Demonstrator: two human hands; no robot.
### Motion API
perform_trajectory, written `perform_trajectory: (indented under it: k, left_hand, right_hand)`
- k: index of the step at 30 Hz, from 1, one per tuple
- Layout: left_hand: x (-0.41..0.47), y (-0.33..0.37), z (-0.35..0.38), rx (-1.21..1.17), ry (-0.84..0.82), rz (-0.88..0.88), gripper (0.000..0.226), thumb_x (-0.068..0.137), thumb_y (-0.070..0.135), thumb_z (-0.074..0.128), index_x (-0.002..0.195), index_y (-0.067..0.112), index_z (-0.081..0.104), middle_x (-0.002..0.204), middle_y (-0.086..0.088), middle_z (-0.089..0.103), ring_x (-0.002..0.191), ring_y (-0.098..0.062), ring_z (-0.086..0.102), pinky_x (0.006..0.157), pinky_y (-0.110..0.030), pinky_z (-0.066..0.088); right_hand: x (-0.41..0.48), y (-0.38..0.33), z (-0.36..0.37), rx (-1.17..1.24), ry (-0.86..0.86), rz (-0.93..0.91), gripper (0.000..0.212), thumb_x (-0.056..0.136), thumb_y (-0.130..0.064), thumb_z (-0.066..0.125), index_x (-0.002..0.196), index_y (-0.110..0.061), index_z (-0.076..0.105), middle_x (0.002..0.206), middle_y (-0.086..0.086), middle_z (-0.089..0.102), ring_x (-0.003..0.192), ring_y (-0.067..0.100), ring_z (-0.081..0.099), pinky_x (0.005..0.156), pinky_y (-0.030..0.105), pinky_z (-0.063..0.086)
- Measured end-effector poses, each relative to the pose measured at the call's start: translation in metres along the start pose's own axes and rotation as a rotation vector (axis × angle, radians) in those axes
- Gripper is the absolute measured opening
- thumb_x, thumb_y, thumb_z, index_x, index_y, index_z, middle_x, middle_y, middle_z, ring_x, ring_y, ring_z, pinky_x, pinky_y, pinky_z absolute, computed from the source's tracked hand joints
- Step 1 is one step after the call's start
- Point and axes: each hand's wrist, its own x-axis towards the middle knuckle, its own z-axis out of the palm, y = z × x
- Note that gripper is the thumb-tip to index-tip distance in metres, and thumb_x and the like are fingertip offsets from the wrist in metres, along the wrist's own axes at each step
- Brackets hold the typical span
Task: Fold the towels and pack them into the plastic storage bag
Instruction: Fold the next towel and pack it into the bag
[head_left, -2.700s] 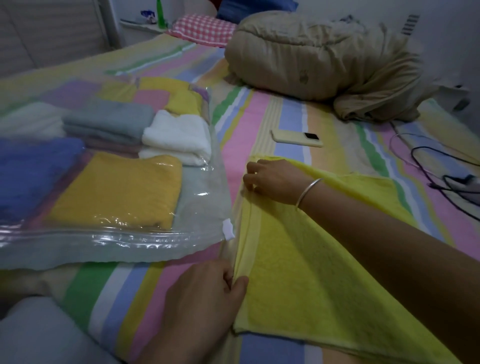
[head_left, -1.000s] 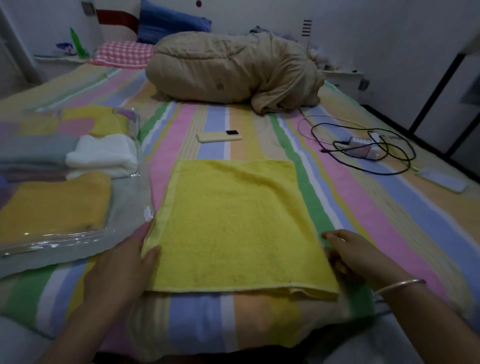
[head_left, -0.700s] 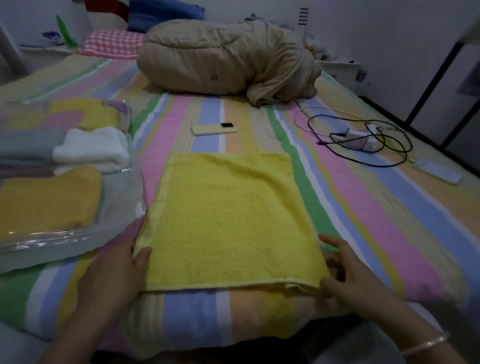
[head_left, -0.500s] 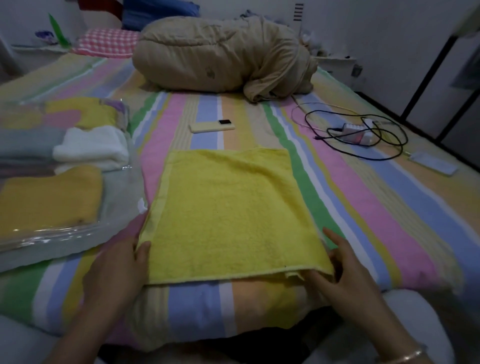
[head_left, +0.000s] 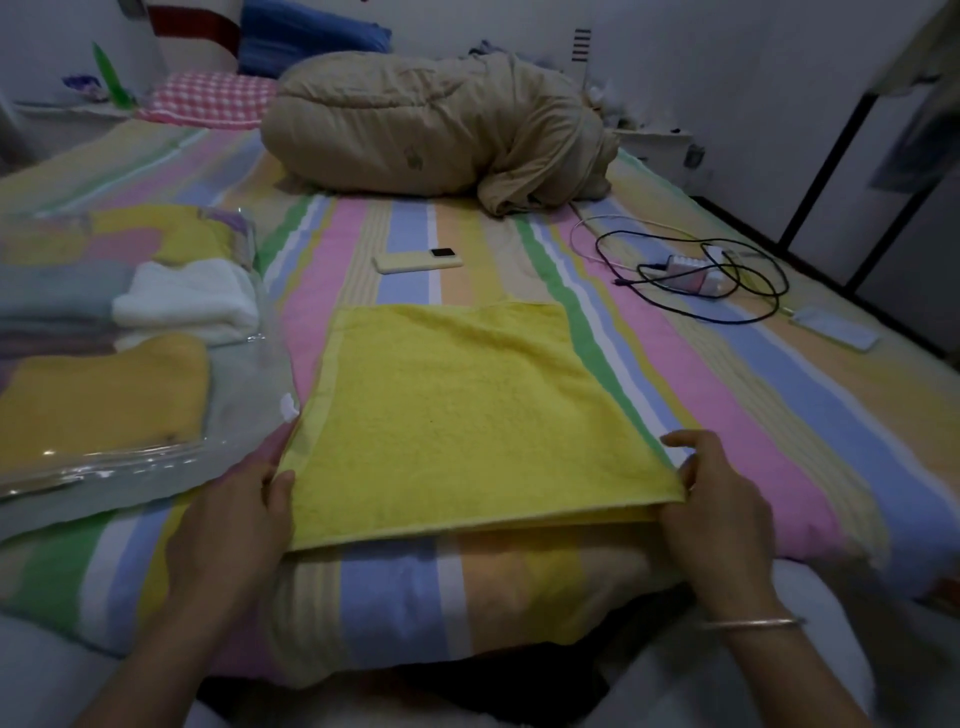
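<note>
A yellow towel (head_left: 467, 415), folded to a rough square, lies flat on the striped bed in front of me. My left hand (head_left: 244, 509) grips its near left corner, fingers tucked under the edge. My right hand (head_left: 717, 499) pinches the near right corner, which is raised a little off the sheet. To the left lies the clear plastic storage bag (head_left: 249, 410) holding several folded towels: an orange-yellow one (head_left: 104, 400), a white one (head_left: 187, 296) and a grey one behind.
A pale yellow phone (head_left: 415, 260) lies beyond the towel. Black and white cables with a charger block (head_left: 696, 275) and a flat white device (head_left: 836, 327) sit at the right. A bundled beige quilt (head_left: 431, 130) and pillows fill the head of the bed.
Both hands went from the towel's left edge to its near corners. My right hand has closed on the near right corner and lifted it slightly.
</note>
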Motion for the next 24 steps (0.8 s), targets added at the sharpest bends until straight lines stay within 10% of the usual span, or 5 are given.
perform_trajectory:
  k: [8, 13, 16, 24]
  left_hand:
    - [-0.007, 0.005, -0.008, 0.153, -0.088, -0.015, 0.027, 0.097, 0.033, 0.043, 0.096, 0.013, 0.06, 0.101, -0.018, 0.066, 0.095, -0.039, 0.06, 0.075, -0.041, 0.046]
    - [-0.016, 0.03, -0.037, 0.295, -0.079, -0.001, 0.023, 0.095, 0.026, 0.048, 0.115, 0.016, 0.052, 0.106, -0.019, 0.064, 0.095, -0.039, 0.062, 0.069, -0.037, 0.039]
    - [-0.011, 0.055, -0.053, 0.346, 0.015, 0.121, 0.022, 0.083, 0.026, 0.067, 0.094, 0.008, 0.058, 0.079, -0.02, 0.063, 0.072, -0.041, 0.064, 0.06, -0.041, 0.045]
    - [0.111, 0.119, -0.013, 0.079, -0.074, 0.342, 0.012, 0.089, 0.03, 0.055, 0.097, 0.027, 0.064, 0.096, 0.004, 0.071, 0.094, -0.025, 0.063, 0.076, -0.036, 0.05]
  right_hand:
    - [-0.012, 0.028, -0.001, -0.291, -0.229, -0.175, 0.064, 0.064, -0.011, 0.062, 0.124, -0.032, 0.052, 0.109, -0.002, 0.05, 0.088, 0.028, 0.061, 0.063, 0.038, 0.05]
    - [-0.007, 0.013, -0.013, 0.094, -0.404, -0.354, 0.072, 0.061, -0.044, 0.047, 0.132, -0.037, 0.046, 0.13, -0.01, 0.042, 0.12, 0.009, 0.04, 0.095, 0.029, 0.036]
    - [0.016, -0.008, -0.004, 0.185, -0.194, -0.439, 0.056, 0.069, -0.037, 0.045, 0.123, -0.027, 0.058, 0.122, -0.005, 0.052, 0.115, 0.014, 0.041, 0.096, 0.022, 0.027]
    - [0.17, -0.039, 0.071, 0.262, -0.357, 0.079, 0.028, 0.096, -0.02, 0.05, 0.122, -0.017, 0.059, 0.121, 0.003, 0.061, 0.106, 0.022, 0.059, 0.096, 0.041, 0.048]
